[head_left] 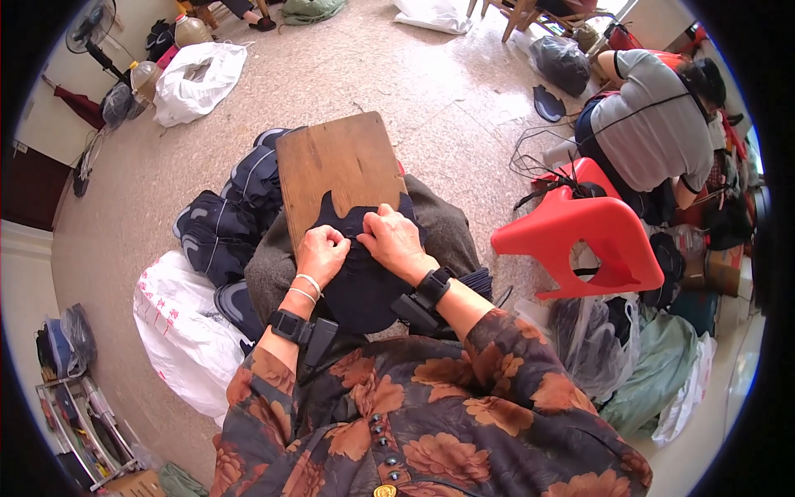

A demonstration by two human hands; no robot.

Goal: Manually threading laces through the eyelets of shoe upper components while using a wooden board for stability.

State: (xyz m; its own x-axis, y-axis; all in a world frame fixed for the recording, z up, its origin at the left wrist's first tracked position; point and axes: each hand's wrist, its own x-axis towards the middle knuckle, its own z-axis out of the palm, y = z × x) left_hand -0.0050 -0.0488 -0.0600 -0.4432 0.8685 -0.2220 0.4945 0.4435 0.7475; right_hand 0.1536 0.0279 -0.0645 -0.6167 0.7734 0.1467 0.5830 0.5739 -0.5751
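A wooden board [344, 153] rests across my lap. Over its near end lies a dark navy fabric piece [364, 290], with pointed tips at its far side and a rounded near end. My left hand [321, 255] is closed in a pinch at the piece's left part, thumb against fingers. Close beside it, my right hand [396, 242] pinches the same fabric, its fingers curled. Only a small gap separates the two hands. Whether a needle or thread is between the fingertips is too small to tell.
Tied bundles of navy pieces [219, 232] lie left of my knees, beside a white sack [186, 323]. To the right stands a red plastic stool [571, 240]. Beyond it a person in a grey shirt [654, 124] bends over. Plastic bags [596, 348] lie at near right.
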